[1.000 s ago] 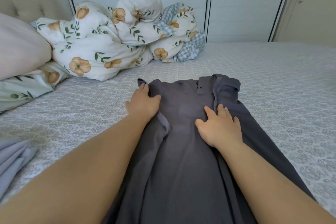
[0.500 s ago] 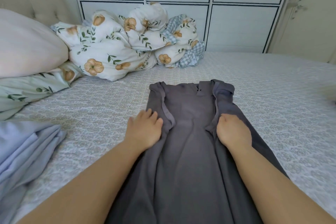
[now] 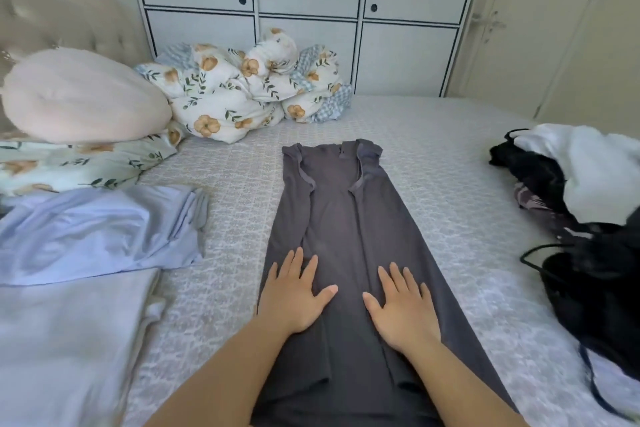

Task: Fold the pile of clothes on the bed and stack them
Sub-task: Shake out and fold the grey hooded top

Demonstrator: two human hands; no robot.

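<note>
Both hands have slid down the gray dress [image 3: 341,218] lying long on the bed [image 3: 450,184]. The left hand [image 3: 294,295] and right hand [image 3: 401,305] press it flat, fingers straight. Smooth now, it looks ready to fold.

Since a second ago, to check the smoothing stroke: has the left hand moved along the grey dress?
Yes. The left hand has slid down the grey dress, away from its neckline and toward the person; it now lies flat, level with the right hand.
</note>
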